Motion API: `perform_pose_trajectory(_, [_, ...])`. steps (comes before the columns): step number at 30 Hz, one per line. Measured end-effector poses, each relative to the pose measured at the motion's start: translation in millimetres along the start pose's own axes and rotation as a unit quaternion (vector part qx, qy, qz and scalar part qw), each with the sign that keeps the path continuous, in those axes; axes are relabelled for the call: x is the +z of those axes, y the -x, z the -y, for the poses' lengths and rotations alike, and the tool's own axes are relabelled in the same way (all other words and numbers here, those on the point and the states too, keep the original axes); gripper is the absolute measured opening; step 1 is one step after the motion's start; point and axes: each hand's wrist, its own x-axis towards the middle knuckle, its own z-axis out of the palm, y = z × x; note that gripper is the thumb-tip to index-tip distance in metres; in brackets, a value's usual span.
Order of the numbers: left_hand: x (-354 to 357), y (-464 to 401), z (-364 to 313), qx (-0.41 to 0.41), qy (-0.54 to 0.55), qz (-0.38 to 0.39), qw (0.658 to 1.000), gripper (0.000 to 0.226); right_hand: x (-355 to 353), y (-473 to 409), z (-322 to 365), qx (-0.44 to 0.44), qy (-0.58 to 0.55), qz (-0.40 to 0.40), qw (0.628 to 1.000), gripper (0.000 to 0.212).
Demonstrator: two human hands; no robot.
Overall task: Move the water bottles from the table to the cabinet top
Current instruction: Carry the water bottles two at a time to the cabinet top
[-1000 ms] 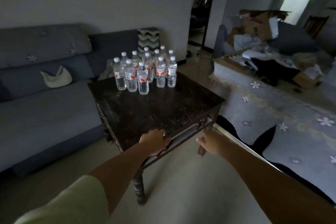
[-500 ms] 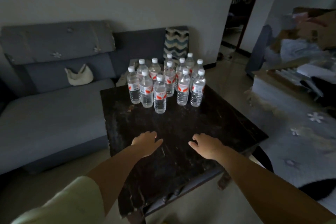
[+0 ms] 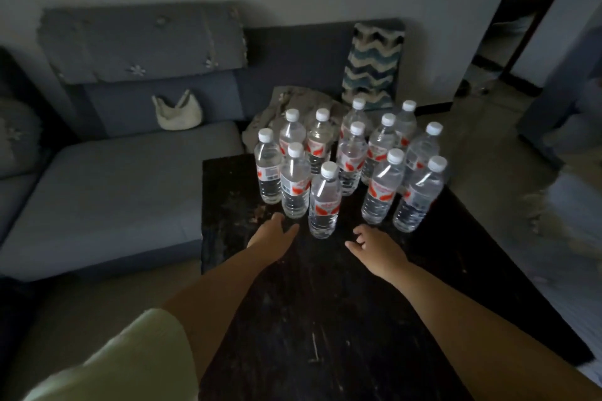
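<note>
Several clear water bottles with white caps and red-and-white labels stand upright in a cluster at the far end of a dark wooden table (image 3: 325, 319). The nearest bottle (image 3: 324, 200) stands at the front of the cluster. My left hand (image 3: 272, 236) hovers over the table just left of it, fingers apart, holding nothing. My right hand (image 3: 374, 246) is just to its right, below another bottle (image 3: 381, 187), with fingers loosely curled and empty. No cabinet is in view.
A grey-blue sofa (image 3: 114, 179) runs along the left and behind the table, with a white bag (image 3: 177, 111) on it. A zigzag-patterned cushion (image 3: 371, 65) leans at the back. A dark doorway (image 3: 521, 19) opens at the right.
Both hands have moved forward from the table's near edge across its top to the front of the bottle cluster. The view has come closer to the bottles.
</note>
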Motion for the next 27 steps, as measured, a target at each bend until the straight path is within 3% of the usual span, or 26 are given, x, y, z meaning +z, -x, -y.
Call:
perform_pose_trajectory(5, [0.1, -36.8, -3.4, -0.053, 0.136, -0.048, 0.988, 0.066, 18.8, -59.1, 12.3, -0.045, -0.189, 0.016, 0.981, 0.085])
perform_pose_trajectory(9, [1.3, -70.6, -10.7, -0.039, 0.198, -0.093, 0.975, 0.069, 32.9, -99.0, 23.0, -0.115, -0.314, 0.001, 0.942, 0.078])
perform_pose_trajectory(13, [6.0, -93.4, -16.9, -0.001, 0.329, -0.078, 0.941, 0.064, 46.3, -115.0, 26.7, -0.107, -0.338, -0.017, 0.935, 0.077])
perform_pose_trajectory(15, [12.2, -100.6, -18.1, -0.031, 0.362, -0.105, 0.926, 0.053, 53.2, -117.3, 26.9, -0.093, -0.344, -0.017, 0.934, 0.073])
perform_pose_trajectory(17, [15.1, -102.9, -23.9, -0.075, 0.368, -0.140, 0.916, 0.056, 54.9, -120.2, 26.7, -0.092, -0.347, -0.016, 0.933, 0.072])
perform_pose_trajectory(21, [28.4, -106.3, -30.2, -0.117, 0.343, -0.160, 0.918, 0.083, 51.2, -126.3, 17.5, -0.081, -0.359, 0.008, 0.930, 0.073])
perform_pose_trajectory(27, [35.0, -81.8, -13.1, -0.092, 0.328, -0.132, 0.931, 0.073, 44.4, -120.4, 1.0, -0.054, -0.374, 0.003, 0.926, 0.069])
